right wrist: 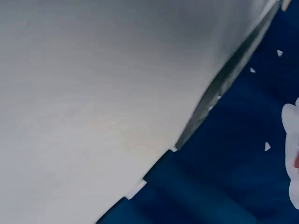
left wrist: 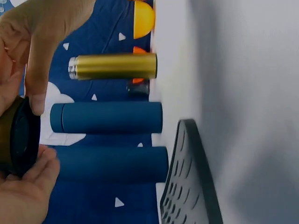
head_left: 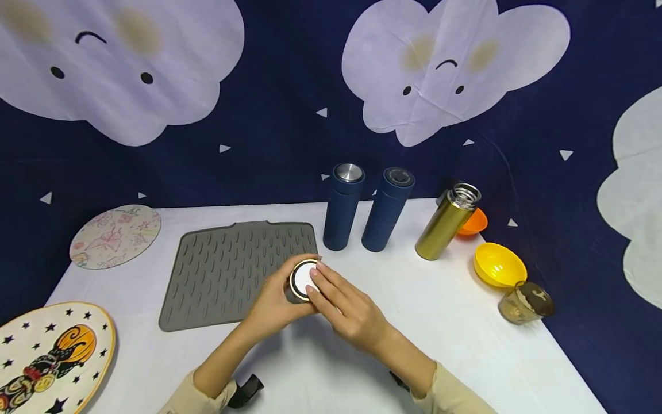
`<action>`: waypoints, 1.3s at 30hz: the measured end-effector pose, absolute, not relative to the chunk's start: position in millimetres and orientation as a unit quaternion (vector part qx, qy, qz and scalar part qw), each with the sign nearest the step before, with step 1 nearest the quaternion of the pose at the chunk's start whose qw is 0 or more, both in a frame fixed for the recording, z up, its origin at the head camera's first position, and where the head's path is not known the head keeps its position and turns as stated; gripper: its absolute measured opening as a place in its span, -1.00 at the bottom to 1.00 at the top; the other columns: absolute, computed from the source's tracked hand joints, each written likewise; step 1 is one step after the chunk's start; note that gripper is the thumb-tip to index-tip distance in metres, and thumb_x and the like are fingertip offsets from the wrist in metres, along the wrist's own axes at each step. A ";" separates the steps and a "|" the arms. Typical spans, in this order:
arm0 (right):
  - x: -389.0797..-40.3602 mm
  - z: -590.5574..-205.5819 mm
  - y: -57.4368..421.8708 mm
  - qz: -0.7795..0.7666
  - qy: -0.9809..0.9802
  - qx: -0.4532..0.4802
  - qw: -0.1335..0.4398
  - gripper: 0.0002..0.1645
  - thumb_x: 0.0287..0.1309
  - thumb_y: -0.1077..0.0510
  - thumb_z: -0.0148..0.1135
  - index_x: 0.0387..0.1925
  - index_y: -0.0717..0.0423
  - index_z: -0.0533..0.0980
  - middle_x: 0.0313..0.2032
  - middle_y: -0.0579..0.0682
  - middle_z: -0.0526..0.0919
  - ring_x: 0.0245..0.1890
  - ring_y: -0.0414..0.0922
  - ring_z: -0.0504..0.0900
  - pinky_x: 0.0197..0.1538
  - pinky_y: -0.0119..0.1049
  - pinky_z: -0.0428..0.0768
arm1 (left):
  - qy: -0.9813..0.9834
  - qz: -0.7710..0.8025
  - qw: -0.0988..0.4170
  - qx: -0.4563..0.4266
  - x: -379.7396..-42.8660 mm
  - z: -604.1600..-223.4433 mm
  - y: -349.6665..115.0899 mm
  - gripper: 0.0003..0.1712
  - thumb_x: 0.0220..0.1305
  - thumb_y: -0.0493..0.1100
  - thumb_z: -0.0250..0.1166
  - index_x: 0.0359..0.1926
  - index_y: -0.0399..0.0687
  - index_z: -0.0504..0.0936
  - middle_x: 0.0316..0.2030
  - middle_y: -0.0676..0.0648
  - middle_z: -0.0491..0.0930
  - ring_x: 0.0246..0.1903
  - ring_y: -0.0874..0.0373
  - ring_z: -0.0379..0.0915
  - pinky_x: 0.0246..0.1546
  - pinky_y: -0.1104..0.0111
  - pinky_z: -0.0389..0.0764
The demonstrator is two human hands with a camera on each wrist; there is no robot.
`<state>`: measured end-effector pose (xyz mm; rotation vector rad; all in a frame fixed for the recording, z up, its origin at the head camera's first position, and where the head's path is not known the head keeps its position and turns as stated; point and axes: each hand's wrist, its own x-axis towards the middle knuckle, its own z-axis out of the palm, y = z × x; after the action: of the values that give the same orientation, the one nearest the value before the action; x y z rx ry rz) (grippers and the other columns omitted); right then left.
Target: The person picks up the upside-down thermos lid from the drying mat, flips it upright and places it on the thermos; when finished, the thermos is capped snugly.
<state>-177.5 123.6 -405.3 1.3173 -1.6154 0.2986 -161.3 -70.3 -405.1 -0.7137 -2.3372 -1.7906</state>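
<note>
A short round bottle lid (head_left: 304, 280) with a white top, dark ring and gold rim is held between both hands, above the table. My left hand (head_left: 276, 299) curls round its side. The right hand (head_left: 351, 310) grips it from the other side, fingertips over the white top. In the left wrist view, the lid (left wrist: 18, 135) shows a dark underside. Behind and to the right stands a gold thermos bottle (head_left: 443, 224), its metal mouth uncovered. Two dark blue thermos bottles, one silver-topped (head_left: 341, 213) and one dark-topped (head_left: 384, 213), stand upright nearer the hands.
A grey ridged mat (head_left: 227, 276) lies left of the hands. A patterned round board (head_left: 116, 236) and a starry plate (head_left: 98, 345) are farther left. At right are an orange bowl (head_left: 472, 223), a yellow bowl (head_left: 491, 261) and a brownish glass cup (head_left: 517, 310).
</note>
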 end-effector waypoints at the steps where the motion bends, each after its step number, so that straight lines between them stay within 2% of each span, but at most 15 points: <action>1: -177.8 -405.2 125.0 0.118 -0.660 0.549 0.499 -0.76 0.41 0.32 0.05 -0.08 0.39 0.60 0.01 0.37 0.65 0.03 0.24 0.67 0.14 -0.12 0.62 | -0.774 -0.582 0.072 -0.237 -160.3 -406.2 -68.3 -0.15 -0.07 -0.23 0.60 0.29 0.03 0.45 0.19 -0.02 0.57 0.14 0.10 0.51 0.12 0.25 0.58; 4: -177.3 -404.5 130.7 0.139 -0.668 0.547 0.485 -0.75 0.41 0.27 0.09 -0.04 0.35 0.59 0.04 0.37 0.63 0.05 0.23 0.66 0.17 -0.12 0.60 | -0.781 -0.573 0.101 -0.227 -157.5 -408.0 -64.9 -0.17 -0.11 -0.21 0.63 0.24 0.08 0.48 0.13 0.05 0.61 0.10 0.17 0.54 0.09 0.32 0.58; 6: -178.9 -403.4 137.1 0.180 -0.677 0.529 0.479 -0.70 0.38 0.20 0.16 -0.02 0.38 0.57 0.04 0.37 0.62 0.03 0.21 0.66 0.18 -0.16 0.60 | -0.777 -0.584 0.100 -0.214 -155.5 -407.5 -65.0 -0.16 -0.11 -0.19 0.64 0.24 0.10 0.48 0.13 0.05 0.61 0.11 0.17 0.53 0.09 0.31 0.58; 8: -186.0 -403.1 147.2 0.243 -0.676 0.485 0.499 -0.63 0.30 0.17 0.27 -0.05 0.45 0.55 -0.01 0.38 0.63 -0.04 0.20 0.67 0.16 -0.19 0.60 | -0.770 -0.600 0.093 -0.196 -153.1 -406.0 -67.1 -0.16 -0.12 -0.17 0.65 0.24 0.11 0.48 0.14 0.03 0.60 0.12 0.14 0.52 0.10 0.30 0.57; 10: -199.1 -402.7 162.1 0.320 -0.669 0.403 0.537 -0.56 0.16 0.19 0.41 -0.10 0.51 0.54 -0.09 0.39 0.64 -0.09 0.19 0.66 0.15 -0.22 0.60 | -0.763 -0.616 0.090 -0.176 -150.3 -403.4 -70.4 -0.15 -0.14 -0.17 0.66 0.23 0.12 0.49 0.15 0.02 0.59 0.12 0.12 0.52 0.09 0.32 0.56; 12: -218.3 -401.3 182.6 0.395 -0.660 0.289 0.570 -0.50 0.01 0.27 0.49 -0.07 0.51 0.51 -0.09 0.37 0.62 -0.07 0.11 0.62 0.17 -0.26 0.56 | -0.757 -0.626 0.090 -0.163 -147.8 -400.2 -73.7 -0.15 -0.15 -0.19 0.66 0.23 0.11 0.50 0.16 0.03 0.59 0.10 0.12 0.52 0.07 0.33 0.56; 14: -238.9 -399.5 206.8 0.449 -0.672 0.151 0.569 -0.33 -0.06 0.27 0.53 0.07 0.44 0.44 0.05 0.32 0.54 0.10 0.00 0.51 0.24 -0.29 0.45 | -0.753 -0.632 0.090 -0.161 -146.1 -397.2 -75.9 -0.15 -0.15 -0.20 0.66 0.23 0.08 0.50 0.16 0.05 0.58 0.10 0.12 0.51 0.07 0.35 0.56; 16: -259.0 -398.9 231.1 0.477 -0.698 0.023 0.534 -0.08 -0.09 0.19 0.58 0.27 0.31 0.30 0.23 0.25 0.38 0.26 -0.11 0.34 0.33 -0.33 0.32 | -0.750 -0.635 0.090 -0.164 -144.7 -395.0 -76.7 -0.15 -0.15 -0.21 0.65 0.23 0.03 0.50 0.17 0.07 0.58 0.11 0.13 0.51 0.06 0.38 0.56; 19: -284.7 -403.6 260.3 0.505 -0.740 -0.108 0.430 0.22 -0.09 0.02 0.60 0.46 0.14 0.05 0.40 0.15 0.17 0.43 -0.12 0.15 0.46 -0.36 0.13 | -0.748 -0.636 0.088 -0.170 -142.9 -392.6 -75.6 -0.16 -0.14 -0.20 0.65 0.23 0.04 0.50 0.18 0.07 0.57 0.11 0.14 0.51 0.06 0.41 0.55; 20: -291.2 -406.5 267.2 0.516 -0.750 -0.137 0.390 0.27 -0.09 -0.01 0.60 0.49 0.10 0.00 0.42 0.13 0.16 0.44 -0.09 0.16 0.48 -0.35 0.10 | -0.748 -0.636 0.086 -0.169 -142.3 -391.9 -74.8 -0.16 -0.14 -0.19 0.65 0.23 0.05 0.51 0.18 0.08 0.57 0.10 0.14 0.51 0.06 0.42 0.55; 22: -301.2 -412.6 277.0 0.534 -0.760 -0.178 0.325 0.23 -0.08 -0.02 0.59 0.48 0.13 0.02 0.40 0.16 0.26 0.41 -0.01 0.25 0.49 -0.27 0.15 | -0.747 -0.638 0.082 -0.168 -141.8 -390.3 -73.3 -0.16 -0.13 -0.19 0.65 0.23 0.09 0.51 0.17 0.09 0.58 0.10 0.14 0.51 0.06 0.41 0.55; 25: -305.0 -419.7 283.8 0.538 -0.765 -0.213 0.283 0.06 -0.03 0.00 0.54 0.38 0.18 0.16 0.27 0.20 0.44 0.29 0.08 0.41 0.43 -0.15 0.28 | -0.745 -0.641 0.075 -0.169 -142.0 -387.7 -71.7 -0.16 -0.14 -0.19 0.65 0.23 0.13 0.50 0.17 0.09 0.58 0.10 0.12 0.52 0.08 0.37 0.55; 28: -292.7 -419.7 278.7 0.540 -0.761 -0.211 0.293 -0.06 -0.05 0.04 0.55 0.28 0.25 0.26 0.17 0.22 0.51 0.19 0.11 0.49 0.37 -0.08 0.36 | -0.740 -0.645 0.075 -0.176 -143.6 -385.2 -71.4 -0.16 -0.13 -0.24 0.64 0.23 0.09 0.50 0.17 0.05 0.58 0.09 0.07 0.53 0.06 0.37 0.57; 32: -258.7 -408.9 251.3 0.559 -0.765 -0.152 0.282 -0.09 -0.10 0.12 0.58 0.25 0.26 0.31 0.13 0.21 0.54 0.12 0.08 0.51 0.30 -0.06 0.41 | -0.738 -0.647 0.084 -0.173 -147.7 -379.8 -70.6 -0.15 -0.14 -0.28 0.64 0.23 0.06 0.49 0.14 0.02 0.58 0.03 0.07 0.55 -0.01 0.42 0.60; 39: -202.6 -399.8 180.6 0.594 -0.782 -0.033 0.185 -0.18 -0.15 0.17 0.60 0.18 0.18 0.41 0.02 0.13 0.61 -0.03 0.03 0.59 0.09 -0.11 0.53 | -0.743 -0.634 0.103 -0.187 -163.0 -356.6 -52.8 -0.13 -0.15 -0.24 0.65 0.25 0.06 0.48 0.16 0.04 0.56 0.07 0.16 0.51 0.02 0.41 0.58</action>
<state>-202.6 180.6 -399.8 -0.0935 -2.2056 1.6739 -163.0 -52.8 -356.6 -0.5527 -2.1935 -1.8703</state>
